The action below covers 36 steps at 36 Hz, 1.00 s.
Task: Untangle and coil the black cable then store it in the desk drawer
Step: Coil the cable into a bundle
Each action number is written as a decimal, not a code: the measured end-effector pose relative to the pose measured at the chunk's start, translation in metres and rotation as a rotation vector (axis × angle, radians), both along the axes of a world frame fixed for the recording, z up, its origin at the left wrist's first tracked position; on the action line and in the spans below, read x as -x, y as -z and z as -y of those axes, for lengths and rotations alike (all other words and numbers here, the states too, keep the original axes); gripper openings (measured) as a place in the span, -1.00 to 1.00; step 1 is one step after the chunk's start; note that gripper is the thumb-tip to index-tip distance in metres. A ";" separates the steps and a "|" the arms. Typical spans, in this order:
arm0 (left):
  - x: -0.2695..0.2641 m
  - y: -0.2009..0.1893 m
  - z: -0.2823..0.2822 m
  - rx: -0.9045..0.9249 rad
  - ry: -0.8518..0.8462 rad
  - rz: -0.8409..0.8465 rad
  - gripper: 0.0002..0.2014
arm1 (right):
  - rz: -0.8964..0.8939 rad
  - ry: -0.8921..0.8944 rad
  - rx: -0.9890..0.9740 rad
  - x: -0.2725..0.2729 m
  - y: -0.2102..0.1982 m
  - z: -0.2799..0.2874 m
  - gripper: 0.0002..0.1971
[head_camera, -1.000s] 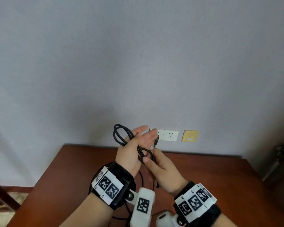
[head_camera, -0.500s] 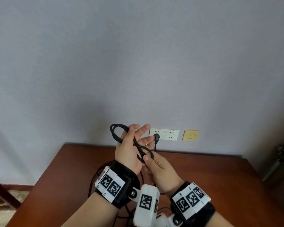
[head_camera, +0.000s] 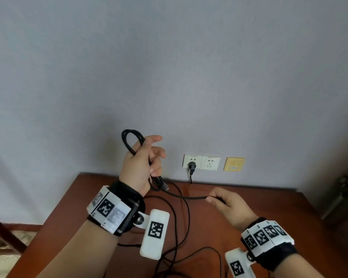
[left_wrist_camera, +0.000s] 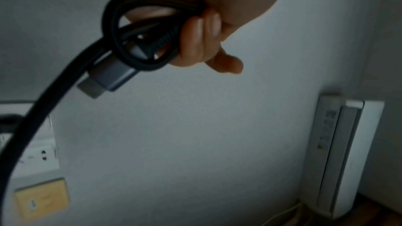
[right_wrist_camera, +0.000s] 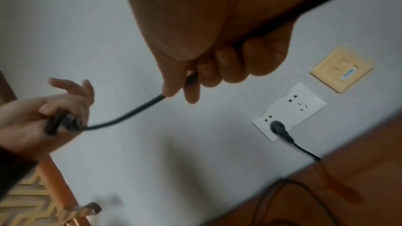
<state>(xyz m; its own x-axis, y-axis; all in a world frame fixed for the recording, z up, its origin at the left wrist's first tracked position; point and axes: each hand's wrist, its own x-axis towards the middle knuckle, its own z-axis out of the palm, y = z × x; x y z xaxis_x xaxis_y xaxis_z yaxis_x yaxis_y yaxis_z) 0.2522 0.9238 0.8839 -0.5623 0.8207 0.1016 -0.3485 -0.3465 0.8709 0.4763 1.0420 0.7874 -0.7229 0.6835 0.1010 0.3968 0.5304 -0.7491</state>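
My left hand (head_camera: 147, 163) is raised in front of the wall and grips several loops of the black cable (head_camera: 131, 143); one loop sticks up past the thumb. In the left wrist view the curled fingers (left_wrist_camera: 202, 40) hold the coil (left_wrist_camera: 121, 44), and a grey connector (left_wrist_camera: 106, 78) hangs out below it. A single strand (head_camera: 186, 197) runs from the coil to my right hand (head_camera: 215, 199), which pinches it low over the brown desk (head_camera: 273, 213). The right wrist view shows thumb and fingers closed on the strand (right_wrist_camera: 130, 114). No drawer is in view.
A double wall socket (head_camera: 208, 162) holds a black plug (head_camera: 191, 166); a yellow plate (head_camera: 233, 164) sits beside it. Other thin black leads (head_camera: 182, 227) trail over the desk between my forearms. A wooden chair (head_camera: 0, 233) stands at the left.
My right hand has moved right and down away from the left, drawing a length of cable out between them. The left hand's fingers have curled round the loops.
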 end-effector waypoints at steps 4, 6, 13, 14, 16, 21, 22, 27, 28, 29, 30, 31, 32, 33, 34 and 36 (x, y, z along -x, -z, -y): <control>-0.007 0.005 0.001 0.086 0.057 -0.185 -0.75 | -0.039 0.013 -0.128 0.006 -0.020 0.003 -0.83; -0.009 0.007 0.001 0.139 0.094 -0.241 -0.75 | -0.095 -0.024 -0.184 0.010 -0.032 0.005 -0.82; -0.026 0.017 -0.002 0.294 0.231 -0.383 -0.73 | -0.320 -0.158 -0.253 0.027 -0.069 0.020 -0.80; -0.028 0.018 -0.002 0.297 0.242 -0.398 -0.73 | -0.313 -0.182 -0.239 0.029 -0.071 0.022 -0.82; -0.031 0.020 -0.003 0.295 0.235 -0.418 -0.72 | -0.290 -0.222 -0.197 0.033 -0.074 0.024 -0.86; -0.032 0.023 -0.005 0.277 0.145 -0.495 -0.72 | -0.167 -0.260 -0.071 0.035 -0.081 0.022 -0.84; -0.031 0.025 -0.005 0.282 0.153 -0.492 -0.72 | -0.143 -0.261 -0.061 0.034 -0.082 0.021 -0.84; -0.035 0.023 -0.003 0.307 0.308 -0.394 -0.74 | -0.150 -0.365 -0.052 0.037 -0.096 0.025 -0.81; -0.037 0.022 -0.002 0.316 0.309 -0.452 -0.72 | -0.174 -0.384 -0.057 0.040 -0.098 0.027 -0.82; -0.040 0.022 -0.002 0.320 0.308 -0.510 -0.68 | -0.200 -0.382 -0.066 0.042 -0.099 0.028 -0.84; -0.042 0.023 -0.002 0.318 0.307 -0.533 -0.62 | -0.221 -0.352 -0.086 0.044 -0.099 0.029 -0.87; -0.044 0.023 -0.003 0.312 0.317 -0.520 -0.55 | -0.239 -0.298 -0.119 0.046 -0.098 0.029 -0.88; -0.045 0.025 -0.003 0.293 0.350 -0.489 -0.48 | -0.258 -0.225 -0.156 0.047 -0.098 0.027 -0.87; -0.047 0.026 -0.002 0.264 0.400 -0.452 -0.42 | -0.285 -0.151 -0.183 0.048 -0.097 0.024 -0.83; -0.049 0.028 -0.001 0.242 0.454 -0.422 -0.40 | -0.312 -0.087 -0.198 0.048 -0.096 0.022 -0.80; -0.055 0.028 0.001 0.225 0.547 -0.366 -0.61 | -0.341 -0.030 -0.205 0.051 -0.097 0.021 -0.76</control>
<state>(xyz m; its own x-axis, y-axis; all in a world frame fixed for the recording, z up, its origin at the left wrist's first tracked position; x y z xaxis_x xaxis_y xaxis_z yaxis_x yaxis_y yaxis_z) 0.3071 0.9231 0.8556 -0.0239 0.9997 0.0002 -0.0917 -0.0024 0.9958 0.4257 1.0213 0.8845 -0.6439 0.6029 0.4711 0.1255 0.6906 -0.7123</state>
